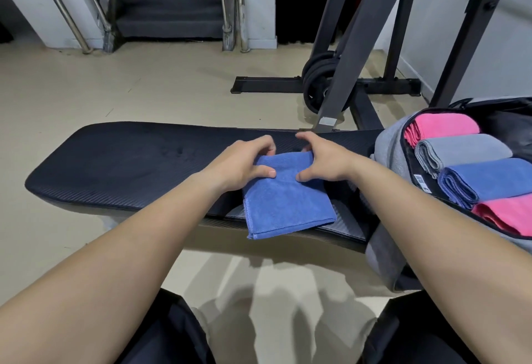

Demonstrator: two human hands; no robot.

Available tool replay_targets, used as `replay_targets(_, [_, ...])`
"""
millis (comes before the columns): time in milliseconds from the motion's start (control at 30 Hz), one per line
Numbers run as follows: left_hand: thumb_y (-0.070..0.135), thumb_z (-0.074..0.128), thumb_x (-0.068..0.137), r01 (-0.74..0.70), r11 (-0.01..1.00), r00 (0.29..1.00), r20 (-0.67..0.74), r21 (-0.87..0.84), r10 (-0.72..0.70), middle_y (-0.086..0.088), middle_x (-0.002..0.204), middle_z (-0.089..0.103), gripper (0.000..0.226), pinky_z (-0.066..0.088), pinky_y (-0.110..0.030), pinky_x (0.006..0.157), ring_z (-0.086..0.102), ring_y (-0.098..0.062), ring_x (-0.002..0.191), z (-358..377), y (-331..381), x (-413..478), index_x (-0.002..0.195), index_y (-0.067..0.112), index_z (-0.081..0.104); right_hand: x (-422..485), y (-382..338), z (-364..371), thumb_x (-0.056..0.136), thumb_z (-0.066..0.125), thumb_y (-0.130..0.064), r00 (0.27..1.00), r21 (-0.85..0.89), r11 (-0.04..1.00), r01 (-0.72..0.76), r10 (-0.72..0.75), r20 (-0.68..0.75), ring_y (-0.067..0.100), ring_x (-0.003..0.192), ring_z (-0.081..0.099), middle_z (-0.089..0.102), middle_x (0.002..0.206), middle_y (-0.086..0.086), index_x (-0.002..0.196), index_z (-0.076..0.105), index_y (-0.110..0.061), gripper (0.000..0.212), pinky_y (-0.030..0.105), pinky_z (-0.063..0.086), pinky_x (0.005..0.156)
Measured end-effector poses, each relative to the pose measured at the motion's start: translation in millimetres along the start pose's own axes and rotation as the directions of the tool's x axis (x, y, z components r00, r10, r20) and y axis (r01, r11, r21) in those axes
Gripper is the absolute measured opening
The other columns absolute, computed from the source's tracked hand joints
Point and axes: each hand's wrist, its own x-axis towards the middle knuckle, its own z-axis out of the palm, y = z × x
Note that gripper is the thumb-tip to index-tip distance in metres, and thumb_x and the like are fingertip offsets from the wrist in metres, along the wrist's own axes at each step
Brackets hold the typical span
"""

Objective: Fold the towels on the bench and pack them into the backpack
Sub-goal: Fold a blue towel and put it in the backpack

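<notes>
A folded blue towel [283, 199] lies across the black padded bench [129, 162], its near end hanging over the front edge. My left hand [243, 162] grips the towel's far left corner, thumb on top. My right hand [322, 159] pinches the far right corner in the same way. To the right, an open grey and black backpack [394, 150] lies on the bench end. Inside it sit several folded towels in a row: pink [443, 127], grey [460, 152], blue [489, 180] and pink [506, 214].
A dark steel rack [359, 46] with black weight plates [319, 81] stands behind the bench. Beige floor stretches to a staircase with metal rails [169, 3] at the back. My dark-clad knees are at the bottom of the view.
</notes>
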Motion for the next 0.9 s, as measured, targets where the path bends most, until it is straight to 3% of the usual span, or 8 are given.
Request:
replay_targets(100, [0.036, 0.082, 0.078, 0.065, 0.995, 0.997, -0.026, -0.078, -0.067, 0.005, 0.098, 0.067, 0.035, 0.049, -0.034, 0.077, 0.060, -0.019, 0.091, 2.3, -4.2, 6.2, 0.099, 0.032, 0.055, 11.6, 10.0, -3.0, 0.069, 0.091, -0.029, 0.998, -0.016, 0.999, -0.035, 0.036, 0.044, 0.018, 0.104, 0.064, 0.067, 0.113, -0.005, 0.113, 0.062, -0.024, 0.053, 0.031, 0.050, 0.086])
replay_targets(167, [0.039, 0.086, 0.073, 0.171, 0.981, 0.984, -0.028, -0.092, -0.175, 0.009, 0.115, 0.063, 0.052, 0.048, -0.031, 0.088, 0.058, -0.014, 0.103, 1.3, -12.2, 7.6, 0.116, 0.031, 0.057, 15.6, 13.6, -3.6, 0.071, 0.090, -0.033, 0.998, -0.031, 0.999, -0.037, 0.038, 0.042, 0.017, 0.091, 0.064, 0.068, 0.097, -0.007, 0.094, 0.062, -0.024, 0.037, 0.029, 0.047, 0.073])
replay_targets(267, [0.039, 0.088, 0.070, 0.314, 0.946, 0.948, -0.025, -0.085, -0.317, 0.010, 0.108, 0.066, 0.045, 0.047, -0.028, 0.083, 0.060, -0.012, 0.098, -5.0, -22.5, 6.5, 0.107, 0.026, 0.066, 17.8, 10.1, -3.2, 0.075, 0.087, -0.035, 0.999, -0.031, 0.999, -0.030, 0.031, 0.019, 0.015, 0.088, 0.062, 0.066, 0.095, -0.007, 0.094, 0.063, -0.021, 0.035, 0.030, 0.046, 0.072])
replay_targets(367, [0.039, 0.086, 0.072, 0.379, 0.925, 0.910, -0.169, -0.032, -0.379, 0.009, 0.089, 0.071, 0.030, 0.053, -0.032, 0.075, 0.066, -0.013, 0.083, -8.0, -22.9, 9.5, 0.090, 0.029, 0.065, 20.3, 3.2, -1.4, 0.080, 0.084, -0.027, 0.998, 0.039, 0.999, -0.028, 0.030, -0.056, 0.014, 0.083, 0.065, 0.068, 0.096, -0.005, 0.100, 0.063, -0.021, 0.029, 0.027, 0.046, 0.067])
replay_targets(500, [0.020, 0.077, 0.085, 0.389, 0.897, 0.883, -0.192, -0.210, -0.428, 0.000, 0.075, 0.075, 0.024, 0.059, -0.031, 0.076, 0.072, -0.011, 0.058, -0.1, -13.9, 13.3, 0.101, 0.022, 0.059, 18.7, 0.6, 0.6, 0.090, 0.073, -0.009, 0.997, 0.240, 0.970, -0.048, 0.059, -0.039, 0.012, 0.061, 0.072, 0.073, 0.090, 0.004, 0.106, 0.060, -0.018, 0.023, 0.022, 0.049, 0.046])
replay_targets(600, [0.011, 0.075, 0.087, 0.373, 0.863, 0.874, -0.184, -0.342, -0.451, -0.007, 0.083, 0.075, 0.023, 0.062, -0.035, 0.076, 0.074, -0.016, 0.062, 0.2, -10.6, 10.9, 0.104, 0.016, 0.059, 13.6, 2.1, -1.4, 0.091, 0.071, -0.006, 0.997, 0.299, 0.953, -0.043, 0.061, -0.051, 0.014, 0.063, 0.073, 0.071, 0.093, 0.004, 0.108, 0.060, -0.015, 0.022, 0.025, 0.053, 0.050])
replay_targets(700, [0.004, 0.071, 0.088, 0.330, 0.844, 0.887, -0.167, -0.423, -0.431, -0.014, 0.092, 0.074, 0.020, 0.063, -0.034, 0.069, 0.075, -0.021, 0.068, -4.6, -8.7, 6.3, 0.102, 0.012, 0.059, 9.8, 4.1, -3.8, 0.091, 0.069, -0.004, 0.997, 0.343, 0.939, -0.024, 0.047, -0.059, 0.018, 0.070, 0.074, 0.072, 0.096, 0.009, 0.107, 0.061, -0.014, 0.020, 0.035, 0.063, 0.067])
replay_targets(900, [0.009, 0.068, 0.088, 0.188, 0.953, 0.967, -0.124, -0.237, -0.222, -0.001, 0.090, 0.071, 0.018, 0.061, -0.045, 0.078, 0.073, -0.025, 0.081, -13.2, -7.6, -12.1, 0.094, 0.020, 0.056, -7.8, 9.2, -8.1, 0.088, 0.072, -0.011, 0.996, 0.224, 0.972, 0.071, -0.056, -0.074, 0.022, 0.083, 0.072, 0.071, 0.092, 0.003, 0.097, 0.060, -0.023, 0.019, 0.045, 0.060, 0.082])
